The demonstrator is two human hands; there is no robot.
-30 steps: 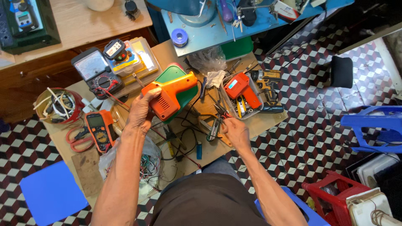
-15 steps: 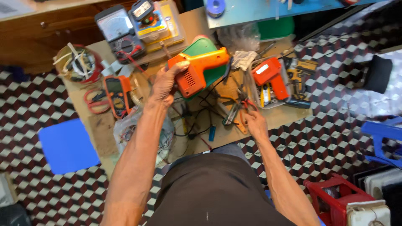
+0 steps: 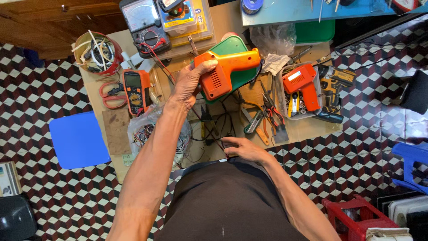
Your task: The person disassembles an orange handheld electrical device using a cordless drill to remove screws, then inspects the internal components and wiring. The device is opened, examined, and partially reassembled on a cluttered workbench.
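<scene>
The left hand (image 3: 189, 82) holds an orange pistol-shaped power tool (image 3: 225, 71) raised above the bench (image 3: 312, 129), its grip closed round the rear of the casing, thumb on top and the nose pointing to the person's right. The tool hangs over a green tray (image 3: 236, 47). Against the view of a second ago, the tool sits in the same grasp, though it now appears higher and more level.

The right hand (image 3: 243, 149) has come away from the pliers and cutters (image 3: 267, 111), where it lay a second ago, and is now drawn back to the near edge of the bench, just in front of the person's waist. Its fingers lie flat and loosely curled over thin dark wires (image 3: 209, 138); whether they pinch a wire cannot be told.

To the left of the raised tool lies an orange multimeter (image 3: 133, 89) beside red-handled scissors (image 3: 109, 96). A second, red pistol-shaped tool (image 3: 303, 85) rests in a clear tray to the right, with a yellow and black drill (image 3: 334, 80) just beside it. A round red tub of cables (image 3: 96, 53) stands at the far left corner.
</scene>
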